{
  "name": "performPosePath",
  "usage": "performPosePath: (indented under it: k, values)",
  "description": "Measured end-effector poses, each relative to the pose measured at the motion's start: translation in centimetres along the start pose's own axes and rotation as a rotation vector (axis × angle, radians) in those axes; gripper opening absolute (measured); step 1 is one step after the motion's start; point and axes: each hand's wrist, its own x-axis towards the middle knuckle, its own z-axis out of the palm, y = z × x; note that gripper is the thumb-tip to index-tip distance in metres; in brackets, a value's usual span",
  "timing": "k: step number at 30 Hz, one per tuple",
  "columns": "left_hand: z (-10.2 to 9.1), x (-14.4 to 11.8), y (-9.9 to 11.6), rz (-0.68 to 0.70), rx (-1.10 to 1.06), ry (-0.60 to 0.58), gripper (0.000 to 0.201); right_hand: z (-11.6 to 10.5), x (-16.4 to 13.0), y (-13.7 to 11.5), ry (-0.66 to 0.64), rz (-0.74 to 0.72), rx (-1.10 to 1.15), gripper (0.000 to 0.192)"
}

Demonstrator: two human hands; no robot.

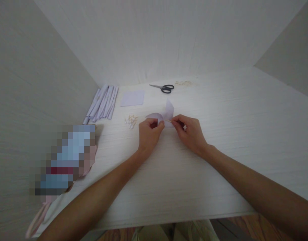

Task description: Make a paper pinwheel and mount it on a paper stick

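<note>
In the head view, the curled paper [170, 108], pale purple, is near the middle of the white table [249, 134], between the two hands. The left hand [150, 134] pinches it between thumb and fingers, with one part bent over in a loop and another standing up behind. The right hand [191, 133] has thumb and fingertips closed on a thin stick [168, 121], whose far end reaches the paper by the left thumb. Just left of the left hand lies a small heap of short sticks [131, 121] with white tips. Behind it are a flat paper square [132, 98] and, farther left, a bunch of paper rolls [102, 103]. Black-handled scissors [166, 88] lie near the back wall [169, 40], beside some small pale bits [183, 83].
</note>
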Motion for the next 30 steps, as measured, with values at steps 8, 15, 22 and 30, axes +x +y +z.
performPosePath:
  k: [8, 15, 22, 30]
  values:
    - [-0.07, 0.12, -0.20, -0.017, -0.029, -0.076, 0.014, -0.10, 0.03, 0.06, 0.002, 0.032, 0.037, 0.014]
    - [-0.09, 0.10, -0.04, -0.012, -0.009, -0.049, 0.015, -0.06, 0.08, 0.03, -0.002, 0.023, 0.034, 0.014]
    - [-0.07, 0.08, -0.36, 0.037, 0.065, -0.037, 0.015, 0.01, -0.09, 0.39, 0.017, -0.047, -0.013, 0.013]
    - [-0.13, -0.39, 0.48, 0.134, 0.132, -0.059, 0.013, -0.30, -0.06, 0.01, -0.113, -0.081, -0.217, 0.019]
